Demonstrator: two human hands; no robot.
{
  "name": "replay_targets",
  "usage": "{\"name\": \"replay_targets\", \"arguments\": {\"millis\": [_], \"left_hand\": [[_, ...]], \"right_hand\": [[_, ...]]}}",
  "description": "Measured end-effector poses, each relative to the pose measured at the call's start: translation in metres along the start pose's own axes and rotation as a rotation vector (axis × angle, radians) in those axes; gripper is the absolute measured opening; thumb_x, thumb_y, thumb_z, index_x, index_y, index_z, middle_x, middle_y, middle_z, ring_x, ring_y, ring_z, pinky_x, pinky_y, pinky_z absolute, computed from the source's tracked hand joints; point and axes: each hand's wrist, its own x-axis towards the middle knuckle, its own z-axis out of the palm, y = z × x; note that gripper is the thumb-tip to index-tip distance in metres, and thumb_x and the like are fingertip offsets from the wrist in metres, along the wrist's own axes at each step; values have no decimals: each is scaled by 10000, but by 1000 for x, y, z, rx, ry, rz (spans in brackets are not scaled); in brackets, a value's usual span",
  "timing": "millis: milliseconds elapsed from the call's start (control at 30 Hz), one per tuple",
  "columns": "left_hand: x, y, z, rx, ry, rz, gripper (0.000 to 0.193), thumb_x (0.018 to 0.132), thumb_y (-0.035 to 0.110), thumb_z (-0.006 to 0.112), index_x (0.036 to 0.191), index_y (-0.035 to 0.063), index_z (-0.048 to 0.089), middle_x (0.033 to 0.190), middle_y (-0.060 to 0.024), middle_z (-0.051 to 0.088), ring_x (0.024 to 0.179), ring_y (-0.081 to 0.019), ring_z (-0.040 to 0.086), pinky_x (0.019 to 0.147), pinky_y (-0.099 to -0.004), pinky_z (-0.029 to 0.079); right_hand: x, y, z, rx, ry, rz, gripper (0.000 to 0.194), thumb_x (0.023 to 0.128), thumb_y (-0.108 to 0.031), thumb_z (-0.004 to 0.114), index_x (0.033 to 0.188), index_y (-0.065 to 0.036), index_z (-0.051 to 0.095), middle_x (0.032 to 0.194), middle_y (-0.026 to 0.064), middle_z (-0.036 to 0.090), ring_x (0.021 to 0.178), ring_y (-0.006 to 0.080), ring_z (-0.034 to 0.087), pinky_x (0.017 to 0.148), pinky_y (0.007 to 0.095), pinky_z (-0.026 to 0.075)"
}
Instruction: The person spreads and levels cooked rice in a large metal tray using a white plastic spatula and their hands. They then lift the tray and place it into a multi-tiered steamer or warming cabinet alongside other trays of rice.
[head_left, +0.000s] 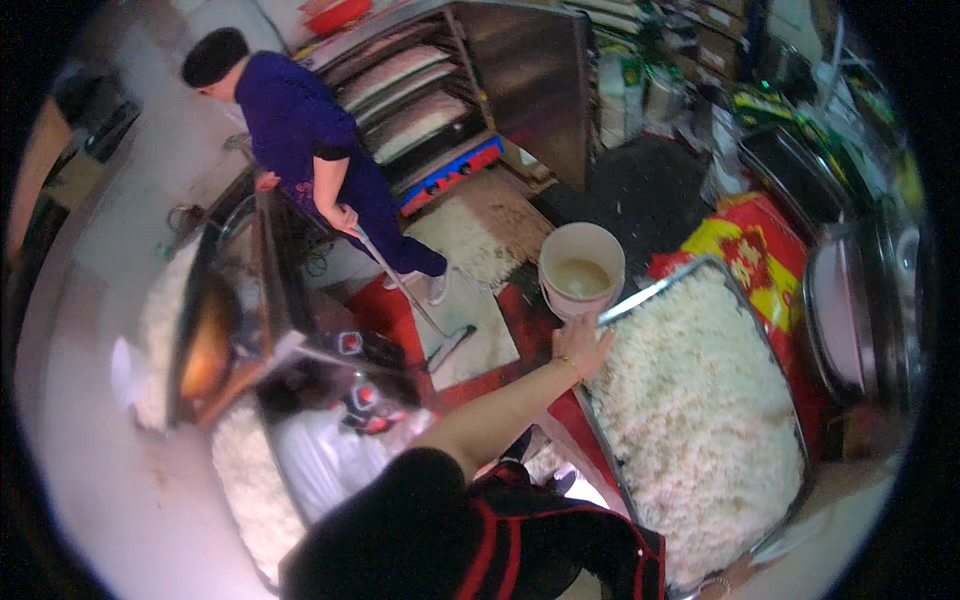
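A large rectangular metal tray (651, 291) heaped with white cooked rice (697, 420) lies tilted across the right of the view. My left hand (583, 346), wearing a thin bracelet, grips the tray's edge near its far left corner. Low at the right rim of the picture, my right hand (726, 582) holds the near end of the same tray; most of its fingers are hidden. Just beyond my left hand stands a white bucket (581, 255) with cloudy liquid in it.
A person (300, 120) in dark clothes pushes a floor squeegee (450, 346) over a mat. Behind stands an open steamer cabinet (480, 67) with trays of rice. More rice trays (255, 487) stand at left. A red and yellow sack (750, 255) and large metal pot (840, 315) are at right.
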Motion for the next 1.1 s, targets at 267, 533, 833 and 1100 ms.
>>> {"name": "replay_targets", "arguments": {"millis": [267, 533, 833, 1100], "left_hand": [[73, 26, 19, -325, -164, -10, 387, 863, 395, 435, 902, 55, 616, 892, -192, 631, 859, -349, 600, 777, -428, 445], [64, 30, 16, -299, -73, -34, 338, 835, 388, 468, 887, 95, 629, 881, -161, 639, 860, -340, 604, 741, -439, 459], [67, 27, 15, -274, -96, -17, 351, 844, 374, 449, 898, 75, 626, 915, -174, 631, 865, -359, 597, 753, -448, 461], [68, 25, 13, -246, -97, -10, 338, 862, 361, 431, 918, 76, 605, 940, -173, 625, 891, -355, 592, 770, -453, 460]], "right_hand": [[-20, -36, 36, 35, -103, -5, 716, 809, -473, 535, 1223, 104, 439, 1097, 277, 564, 959, 377, 576, 825, 413, 461], [-25, -48, 44, 42, -151, 9, 716, 808, -471, 538, 1223, 103, 439, 1097, 272, 565, 957, 373, 577, 824, 411, 462], [-29, -55, 48, 36, -171, 18, 716, 806, -470, 542, 1224, 103, 440, 1097, 266, 567, 954, 368, 578, 823, 408, 463], [-32, -56, 47, 30, -177, 31, 716, 804, -469, 546, 1224, 102, 441, 1098, 261, 569, 951, 364, 579, 822, 406, 464]]}}
